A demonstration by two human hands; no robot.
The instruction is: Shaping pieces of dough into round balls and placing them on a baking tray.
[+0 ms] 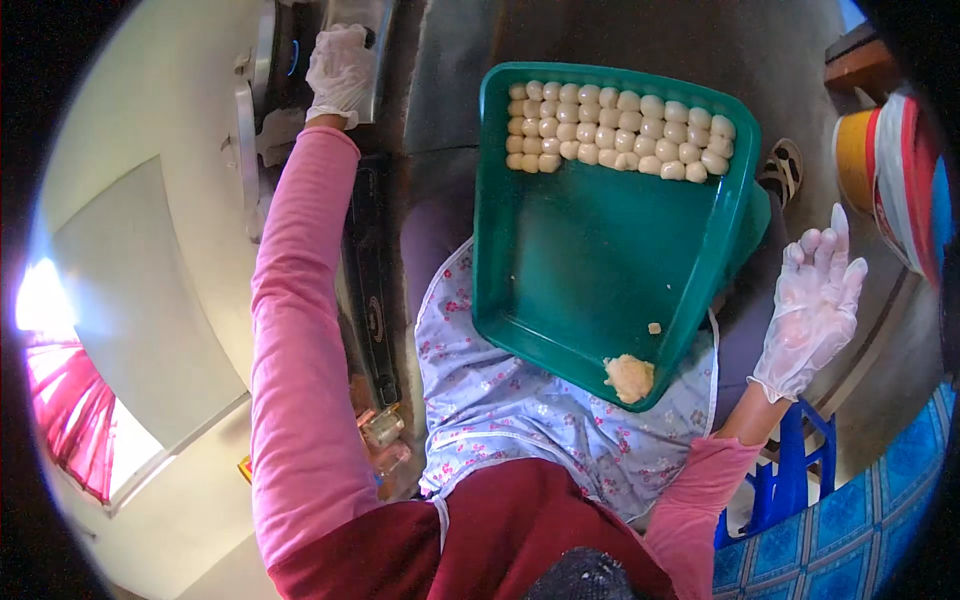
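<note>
My left hand (340,71), in a clear disposable glove, reaches far forward to a shiny metal appliance (375,97). Its fingers are bent and partly hidden, beside a small dark part that may be a knob; whether they grip it I cannot tell. To the right, my right hand (814,311), gloved too, is held palm up with fingers spread and nothing in it. Over my lap rests a green plastic tray (607,247). Rows of smooth, pale dough balls (607,127) fill its far end. A rough dough lump (628,377) lies in the near right corner, with a small dough scrap (655,328) above it.
A long black appliance (371,277) stands left of my legs, with plastic packets (384,427) near its lower end. At right are a blue plastic stool (795,457), a blue patterned sheet (847,517) and a rounded red, white and yellow object (889,180).
</note>
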